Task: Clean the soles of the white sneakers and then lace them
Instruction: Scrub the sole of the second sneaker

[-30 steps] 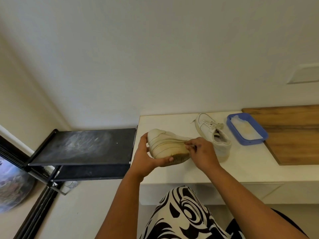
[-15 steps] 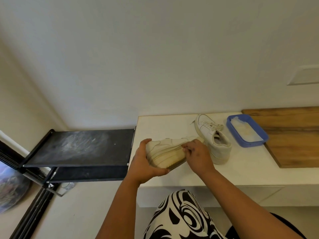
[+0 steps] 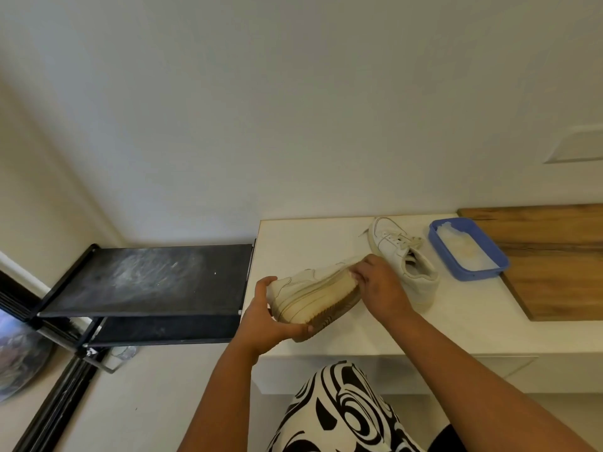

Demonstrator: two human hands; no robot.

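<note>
White sneaker (image 3: 306,296), tipped on its side above the worktop (image 3: 424,334) edge, sits clasped at its toe by the left hand (image 3: 266,324) while the right hand (image 3: 380,288) pinches its heel end, the second sneaker (image 3: 404,256) upright beside a blue tray (image 3: 468,249).

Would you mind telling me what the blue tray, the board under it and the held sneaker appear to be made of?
The blue tray looks like moulded plastic: uniform colour, thin rounded rim, slight sheen. The board looks like wood with a smooth finish: brown grain streaks show. The held sneaker seems smooth leather or a synthetic look-alike, with stitched panels; its tan, ridged sole looks like rubber.
</note>
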